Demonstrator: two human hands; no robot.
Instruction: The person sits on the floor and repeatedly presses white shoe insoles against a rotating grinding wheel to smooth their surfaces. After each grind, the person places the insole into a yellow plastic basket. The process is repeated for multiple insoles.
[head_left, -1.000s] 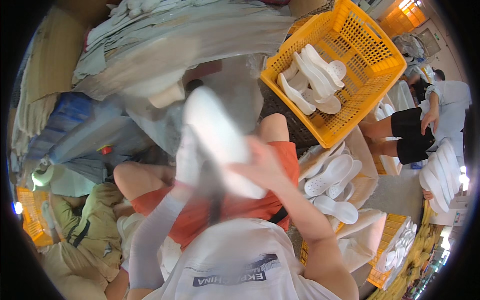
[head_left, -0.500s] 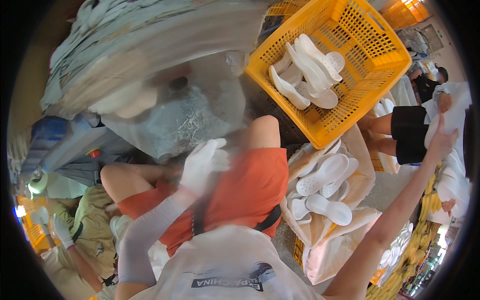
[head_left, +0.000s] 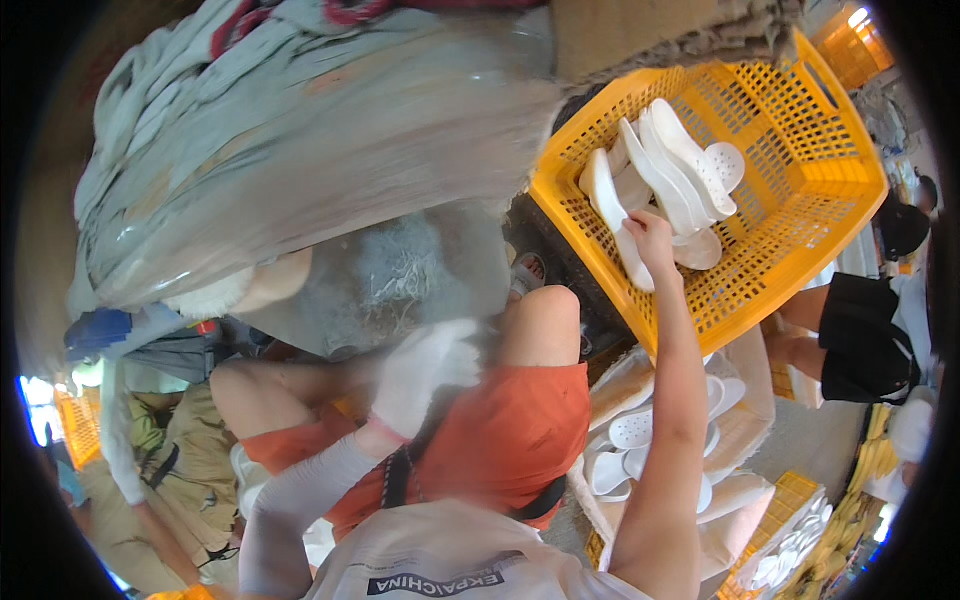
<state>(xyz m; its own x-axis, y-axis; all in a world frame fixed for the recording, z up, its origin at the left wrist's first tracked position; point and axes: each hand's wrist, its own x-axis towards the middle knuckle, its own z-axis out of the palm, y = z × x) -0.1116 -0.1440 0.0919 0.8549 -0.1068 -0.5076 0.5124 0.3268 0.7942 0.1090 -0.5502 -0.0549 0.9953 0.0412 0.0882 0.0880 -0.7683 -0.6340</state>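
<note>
My bare right hand (head_left: 655, 245) reaches into a yellow plastic crate (head_left: 785, 285) at the upper right. Its fingers are closed on the edge of a white shoe sole (head_left: 606, 195), which leans against the crate's near left side. Beside it lie several more white soles (head_left: 665, 165), some with round holes. My left hand (head_left: 425, 370), in a white glove, hovers over my orange shorts (head_left: 510, 425). It is blurred, with its fingers apart and nothing visible in them.
Below the crate, a lined sack (head_left: 755, 400) holds more white soles (head_left: 632, 428). A grey surface with white shreds (head_left: 400, 285) lies ahead, under a big plastic-wrapped bundle (head_left: 330, 160). One person (head_left: 165, 470) sits at left; another, in black shorts (head_left: 860, 335), stands at right.
My right hand has swung from the far right into the crate and taken hold of a sole. The view has shifted. My left hand stays over my lap.
</note>
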